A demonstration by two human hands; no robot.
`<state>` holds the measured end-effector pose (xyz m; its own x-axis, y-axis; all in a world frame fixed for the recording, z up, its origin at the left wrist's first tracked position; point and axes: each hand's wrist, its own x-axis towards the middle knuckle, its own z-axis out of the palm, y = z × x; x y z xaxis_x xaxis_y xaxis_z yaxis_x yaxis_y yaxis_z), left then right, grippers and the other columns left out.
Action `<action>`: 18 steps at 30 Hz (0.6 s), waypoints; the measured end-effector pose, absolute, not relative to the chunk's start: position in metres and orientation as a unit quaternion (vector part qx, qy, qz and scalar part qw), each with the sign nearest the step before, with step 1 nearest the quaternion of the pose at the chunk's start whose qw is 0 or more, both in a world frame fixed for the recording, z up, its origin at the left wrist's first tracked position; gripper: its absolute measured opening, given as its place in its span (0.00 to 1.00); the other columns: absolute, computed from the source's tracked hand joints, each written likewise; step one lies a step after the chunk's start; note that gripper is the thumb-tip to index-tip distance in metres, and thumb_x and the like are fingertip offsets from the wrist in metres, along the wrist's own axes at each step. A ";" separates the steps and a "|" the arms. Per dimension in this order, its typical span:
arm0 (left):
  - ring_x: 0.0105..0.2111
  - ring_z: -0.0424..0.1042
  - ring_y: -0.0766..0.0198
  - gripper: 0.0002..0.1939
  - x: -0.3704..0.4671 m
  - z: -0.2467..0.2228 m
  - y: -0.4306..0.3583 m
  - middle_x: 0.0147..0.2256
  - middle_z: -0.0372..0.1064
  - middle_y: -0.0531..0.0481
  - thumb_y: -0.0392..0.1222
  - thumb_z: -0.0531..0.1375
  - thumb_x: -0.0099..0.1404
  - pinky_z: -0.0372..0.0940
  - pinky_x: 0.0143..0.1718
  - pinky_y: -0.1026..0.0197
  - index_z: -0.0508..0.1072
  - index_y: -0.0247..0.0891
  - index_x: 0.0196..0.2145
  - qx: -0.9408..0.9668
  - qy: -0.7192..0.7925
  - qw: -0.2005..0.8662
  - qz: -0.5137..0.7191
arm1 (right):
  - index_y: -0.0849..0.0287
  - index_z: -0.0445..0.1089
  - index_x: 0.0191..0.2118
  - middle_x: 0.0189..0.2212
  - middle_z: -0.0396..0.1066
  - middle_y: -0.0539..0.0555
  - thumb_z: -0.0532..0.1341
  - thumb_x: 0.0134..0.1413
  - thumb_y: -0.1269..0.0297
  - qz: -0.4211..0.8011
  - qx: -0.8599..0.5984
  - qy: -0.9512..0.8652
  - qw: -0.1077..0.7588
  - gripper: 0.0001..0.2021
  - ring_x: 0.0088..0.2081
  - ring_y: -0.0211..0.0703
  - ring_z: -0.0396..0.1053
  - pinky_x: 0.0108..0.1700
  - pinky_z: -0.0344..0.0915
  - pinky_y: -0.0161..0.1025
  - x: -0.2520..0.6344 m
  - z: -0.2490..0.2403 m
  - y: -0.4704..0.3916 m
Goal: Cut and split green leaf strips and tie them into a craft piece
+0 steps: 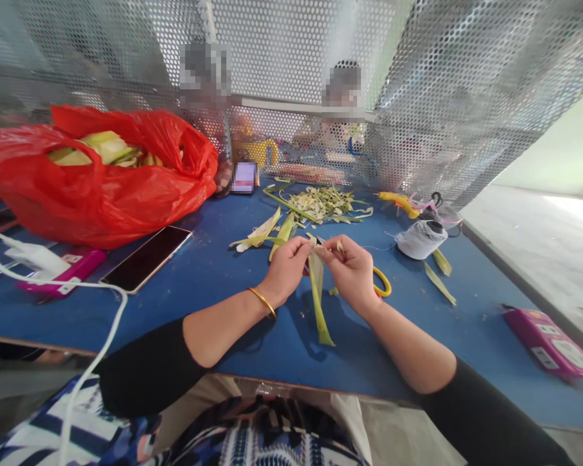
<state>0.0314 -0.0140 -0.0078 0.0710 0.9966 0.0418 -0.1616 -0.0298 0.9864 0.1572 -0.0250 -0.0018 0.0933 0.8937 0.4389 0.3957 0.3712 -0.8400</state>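
Note:
A pale green strip of corn husk [317, 298] hangs down over the table between my hands. My left hand [286, 266] is closed, pinching its top end between thumb and fingers. Just across from it, my right hand [350, 272] is closed too, fingertips on the same end. A yellow loop [383, 283], like a scissors handle, shows beside my right wrist; its remainder is hidden under the hand. Beyond my hands lie loose husk leaves [262, 234] and a pile of husk scraps [323, 202]. A spool of white thread [420, 239] stands to the right.
A red plastic bag [160, 175] full of husks fills the back left, near a phone [148, 259] and a white cable [119, 317]. Purple boxes [548, 340] lie on the blue table [466, 375]. A perforated metal screen [282, 58] rises behind; people sit beyond it.

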 end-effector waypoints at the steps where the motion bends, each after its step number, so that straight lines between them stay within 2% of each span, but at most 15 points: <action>1: 0.22 0.64 0.67 0.11 0.031 -0.007 -0.014 0.21 0.63 0.56 0.41 0.60 0.62 0.62 0.23 0.66 0.69 0.39 0.23 0.482 0.434 0.548 0.529 | 0.56 0.67 0.24 0.15 0.51 0.42 0.65 0.50 0.53 0.228 -0.511 -0.634 0.534 0.14 0.21 0.34 0.49 0.26 0.51 0.35 0.157 -0.001 -0.026; 9: 0.20 0.63 0.68 0.12 0.028 -0.004 -0.006 0.20 0.63 0.54 0.37 0.59 0.64 0.59 0.22 0.66 0.71 0.38 0.23 0.434 0.467 0.550 0.540 | 0.55 0.71 0.26 0.17 0.61 0.46 0.63 0.52 0.55 0.197 -0.479 -0.667 0.535 0.10 0.21 0.35 0.52 0.25 0.53 0.36 0.156 0.003 -0.036; 18: 0.18 0.61 0.73 0.13 0.024 -0.006 0.005 0.19 0.62 0.56 0.38 0.61 0.64 0.56 0.19 0.69 0.70 0.36 0.22 0.373 0.479 0.572 0.552 | 0.54 0.73 0.32 0.21 0.72 0.47 0.62 0.59 0.71 0.035 -0.274 -0.805 0.526 0.06 0.20 0.34 0.62 0.24 0.59 0.34 0.158 0.014 -0.056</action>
<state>0.0240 0.0046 -0.0055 -0.0680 0.9882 -0.1369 -0.2740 0.1135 0.9550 0.1578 -0.0561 0.0137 -0.2975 0.4780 0.8264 0.4034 0.8475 -0.3450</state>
